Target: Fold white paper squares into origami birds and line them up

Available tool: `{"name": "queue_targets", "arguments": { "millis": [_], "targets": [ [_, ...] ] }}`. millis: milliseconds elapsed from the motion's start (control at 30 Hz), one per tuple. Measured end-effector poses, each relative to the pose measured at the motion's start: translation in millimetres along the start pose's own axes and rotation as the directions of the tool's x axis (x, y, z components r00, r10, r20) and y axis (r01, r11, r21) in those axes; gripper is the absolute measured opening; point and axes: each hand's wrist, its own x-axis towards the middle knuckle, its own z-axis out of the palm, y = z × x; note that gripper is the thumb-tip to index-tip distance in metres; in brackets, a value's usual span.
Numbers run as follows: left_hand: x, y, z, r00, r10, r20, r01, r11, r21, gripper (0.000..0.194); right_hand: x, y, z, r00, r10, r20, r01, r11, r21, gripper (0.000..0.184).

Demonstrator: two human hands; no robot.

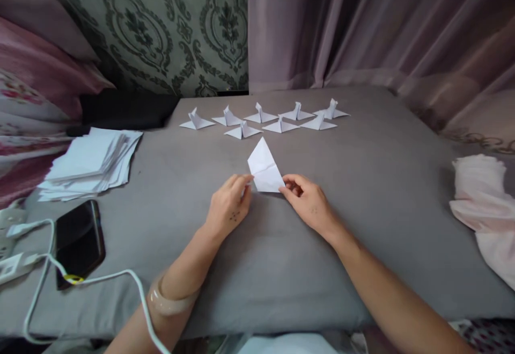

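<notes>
A folded sheet of white paper (265, 169), pointed at the top and creased across its middle, is between my two hands over the grey cloth. My left hand (231, 204) is closed, its thumb and forefinger at the paper's left lower edge. At the lower right corner, my right hand (308, 201) pinches the paper between thumb and fingers, the other fingers curled. Beyond the paper stand several white folded paper cranes (280, 125) in two loose rows, wings spread.
A stack of white paper sheets (90, 161) lies at the left. Nearer are a dark phone (80, 241), a white cable (132, 276) and a power strip (12, 225). Pale pink cloth (480, 198) lies at the right edge. Curtains (362, 27) hang behind.
</notes>
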Motion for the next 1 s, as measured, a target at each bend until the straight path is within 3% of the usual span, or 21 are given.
{"name": "queue_targets", "arguments": {
  "millis": [100,167,233,300,400,467,733,1000],
  "targets": [
    [3.9,-1.5,-8.8,0.943,0.084,-0.322,-0.067,0.996,0.063,0.060,-2.0,-4.4,-3.8,0.960,-0.269,-0.080,0.246,0.943,-0.222,0.024],
    [4.7,-1.5,-16.6,0.881,0.222,-0.418,-0.162,0.971,0.174,0.082,-3.1,-6.6,-5.4,0.920,-0.391,-0.022,0.354,0.855,-0.380,0.033],
    [3.8,-1.2,-22.9,0.872,0.325,-0.367,-0.239,0.935,0.261,0.083,-3.7,-6.4,-5.6,0.895,-0.440,0.070,0.421,0.782,-0.460,0.036],
    [2.0,-1.7,-25.6,0.906,0.381,-0.185,-0.317,0.900,0.298,0.061,-4.2,-3.7,-4.8,0.884,-0.443,0.150,0.457,0.747,-0.482,0.034],
    [-0.1,-4.4,-22.7,0.904,0.399,0.152,-0.425,0.876,0.230,0.018,-5.7,1.8,-3.5,0.891,-0.394,0.224,0.453,0.757,-0.470,0.031],
    [-0.3,-6.3,-18.9,0.890,0.374,0.260,-0.422,0.892,0.161,0.018,-7.2,4.0,-3.3,0.911,-0.335,0.241,0.410,0.796,-0.445,0.026],
    [2.4,-1.6,-17.0,0.930,0.253,0.267,-0.282,0.956,0.077,0.026,-9.7,1.7,-4.2,0.982,-0.100,0.162,0.153,0.922,-0.356,0.016],
    [4.7,6.3,-7.0,0.964,0.126,0.233,-0.171,0.969,0.181,0.029,-6.0,-3.4,0.3,0.989,0.101,0.105,-0.074,0.969,-0.237,0.010]
  ]
}}
